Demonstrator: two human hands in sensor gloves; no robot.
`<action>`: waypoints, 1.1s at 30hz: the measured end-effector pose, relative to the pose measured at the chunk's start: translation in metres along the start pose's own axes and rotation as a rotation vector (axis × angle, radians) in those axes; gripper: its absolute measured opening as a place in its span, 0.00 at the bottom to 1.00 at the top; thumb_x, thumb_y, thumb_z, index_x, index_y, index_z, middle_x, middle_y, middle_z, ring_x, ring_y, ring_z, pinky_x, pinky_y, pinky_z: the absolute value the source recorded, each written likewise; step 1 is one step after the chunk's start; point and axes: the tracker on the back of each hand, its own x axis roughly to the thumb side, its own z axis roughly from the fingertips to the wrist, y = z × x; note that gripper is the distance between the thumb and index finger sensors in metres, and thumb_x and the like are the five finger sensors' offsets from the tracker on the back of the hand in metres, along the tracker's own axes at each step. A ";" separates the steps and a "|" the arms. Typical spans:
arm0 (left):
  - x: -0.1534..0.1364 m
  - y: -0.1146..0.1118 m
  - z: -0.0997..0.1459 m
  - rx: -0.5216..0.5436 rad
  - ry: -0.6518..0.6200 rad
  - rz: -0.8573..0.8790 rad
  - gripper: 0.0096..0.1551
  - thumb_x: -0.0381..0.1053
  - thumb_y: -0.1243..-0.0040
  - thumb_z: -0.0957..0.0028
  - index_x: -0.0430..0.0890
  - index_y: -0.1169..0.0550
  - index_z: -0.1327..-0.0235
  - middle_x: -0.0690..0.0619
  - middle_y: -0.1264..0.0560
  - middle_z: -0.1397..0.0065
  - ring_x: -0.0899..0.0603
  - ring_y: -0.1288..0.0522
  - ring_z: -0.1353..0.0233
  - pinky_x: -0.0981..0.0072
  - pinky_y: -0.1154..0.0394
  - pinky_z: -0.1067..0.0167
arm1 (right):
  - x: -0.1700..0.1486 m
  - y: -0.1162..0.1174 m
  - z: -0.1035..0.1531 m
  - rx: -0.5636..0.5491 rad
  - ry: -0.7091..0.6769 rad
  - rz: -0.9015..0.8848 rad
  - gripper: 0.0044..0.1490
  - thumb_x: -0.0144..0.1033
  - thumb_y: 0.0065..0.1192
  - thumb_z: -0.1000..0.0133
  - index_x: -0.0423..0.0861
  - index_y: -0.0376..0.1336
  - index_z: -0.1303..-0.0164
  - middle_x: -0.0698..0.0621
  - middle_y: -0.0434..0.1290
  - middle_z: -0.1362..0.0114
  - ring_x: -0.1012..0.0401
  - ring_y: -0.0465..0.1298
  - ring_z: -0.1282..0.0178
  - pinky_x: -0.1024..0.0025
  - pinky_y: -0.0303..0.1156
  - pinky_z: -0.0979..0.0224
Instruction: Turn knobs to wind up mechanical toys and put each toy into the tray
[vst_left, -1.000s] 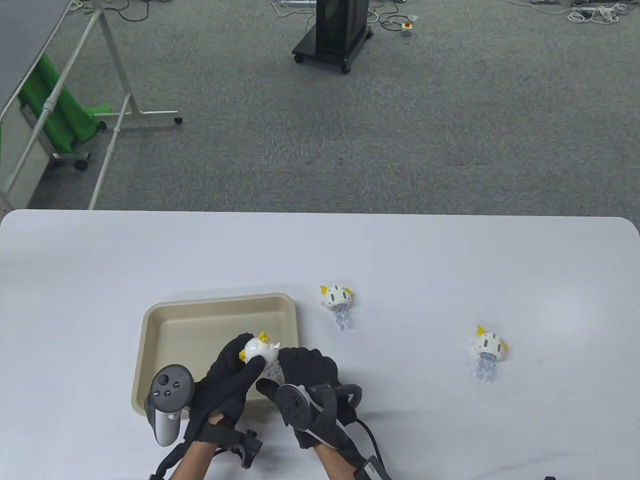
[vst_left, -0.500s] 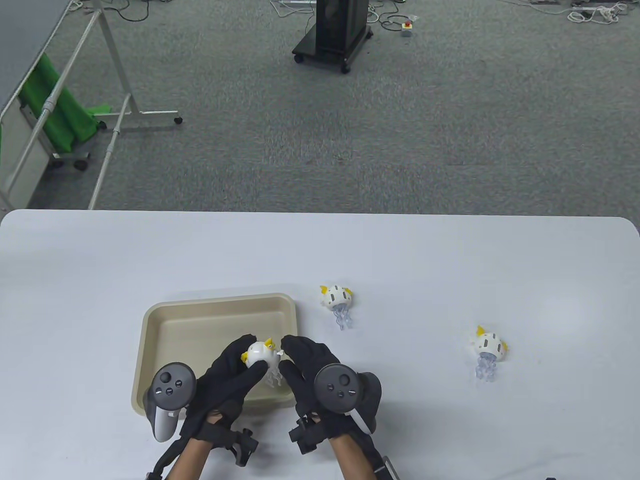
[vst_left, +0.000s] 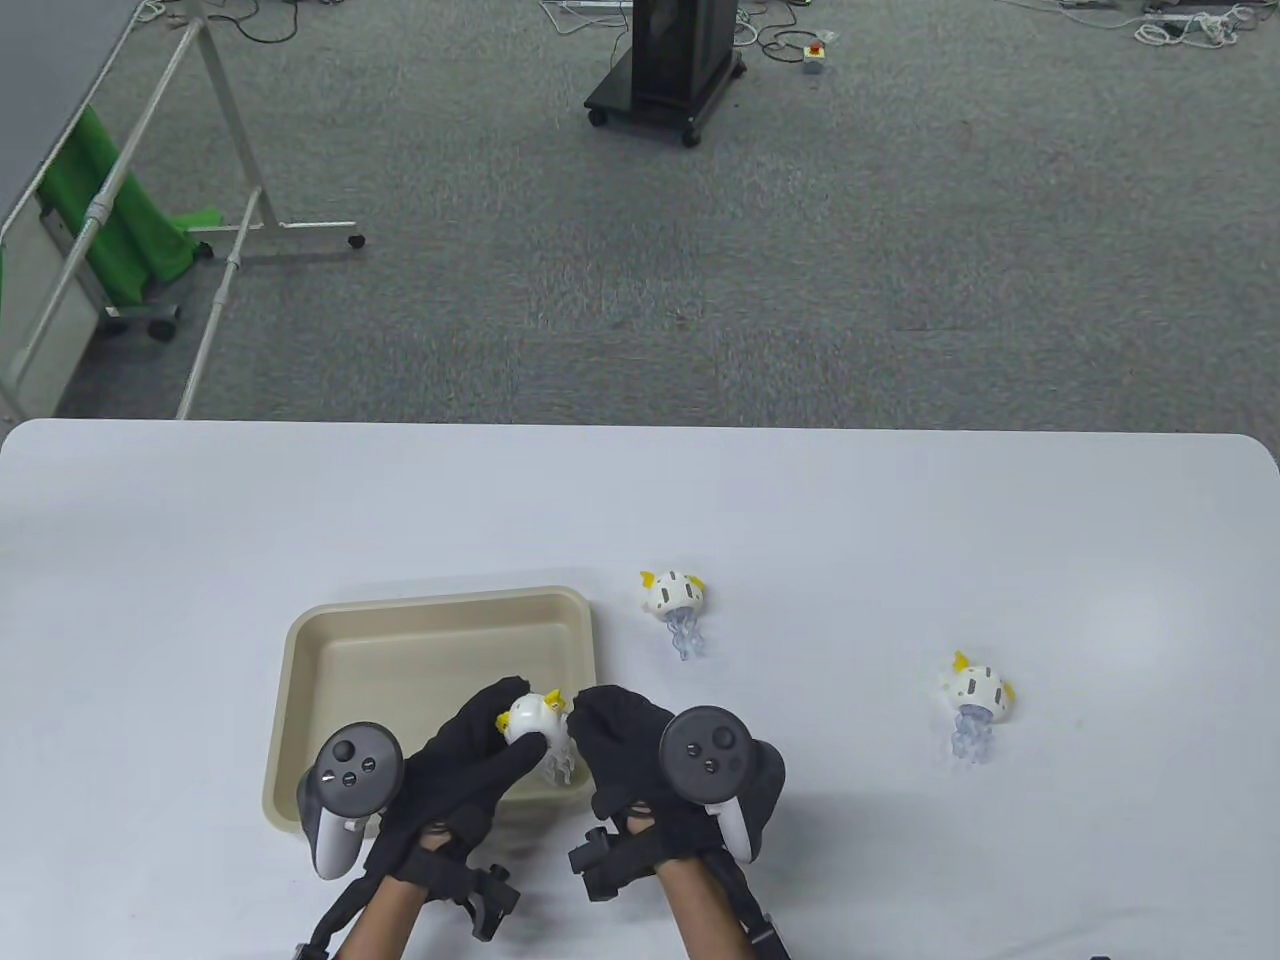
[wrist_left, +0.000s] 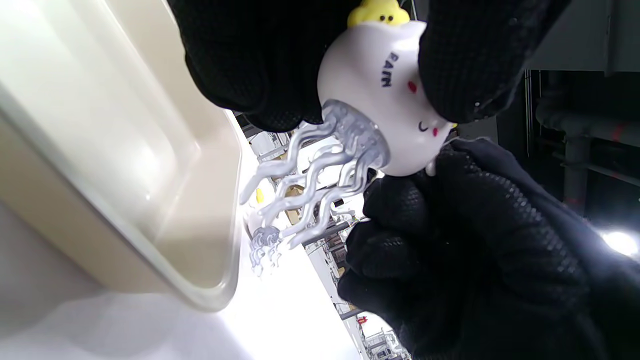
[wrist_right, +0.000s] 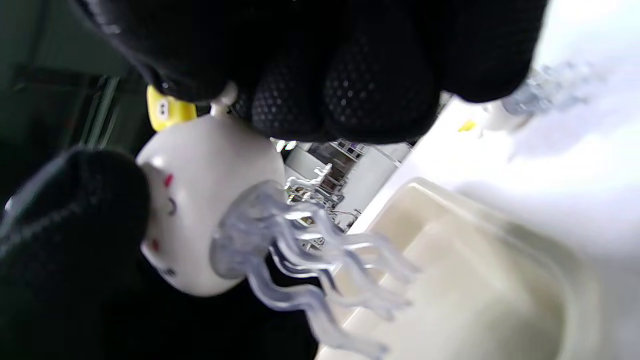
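White jellyfish toy (vst_left: 531, 716) between left fingers (vst_left: 478, 712), right fingers (vst_left: 592, 706)

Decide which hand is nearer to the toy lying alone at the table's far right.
Right. The right hand is beside the tray, well left of that toy; the left hand is farther left, over the tray.

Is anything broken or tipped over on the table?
Nothing looks broken. The two jellyfish toys on the table lie tipped on their sides, tentacles stretched flat. The tray sits straight.
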 end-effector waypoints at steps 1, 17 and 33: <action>0.001 0.000 0.000 -0.004 -0.007 -0.019 0.45 0.63 0.34 0.49 0.47 0.30 0.20 0.48 0.27 0.24 0.41 0.22 0.26 0.54 0.22 0.29 | -0.003 0.000 -0.001 -0.003 0.042 -0.043 0.25 0.50 0.65 0.51 0.45 0.72 0.53 0.49 0.81 0.55 0.57 0.81 0.62 0.57 0.78 0.51; -0.002 0.004 0.001 0.033 -0.002 -0.025 0.45 0.63 0.33 0.50 0.47 0.30 0.20 0.48 0.26 0.24 0.40 0.21 0.26 0.54 0.21 0.29 | -0.002 -0.007 0.001 -0.040 0.001 -0.021 0.33 0.56 0.62 0.50 0.45 0.68 0.44 0.49 0.79 0.45 0.53 0.81 0.52 0.54 0.77 0.44; -0.001 0.003 0.001 0.024 -0.002 -0.021 0.44 0.63 0.34 0.49 0.47 0.30 0.20 0.49 0.27 0.24 0.40 0.21 0.26 0.55 0.21 0.29 | 0.037 0.016 0.027 -0.122 -0.458 0.680 0.31 0.44 0.63 0.49 0.51 0.63 0.34 0.51 0.73 0.31 0.53 0.76 0.35 0.54 0.71 0.26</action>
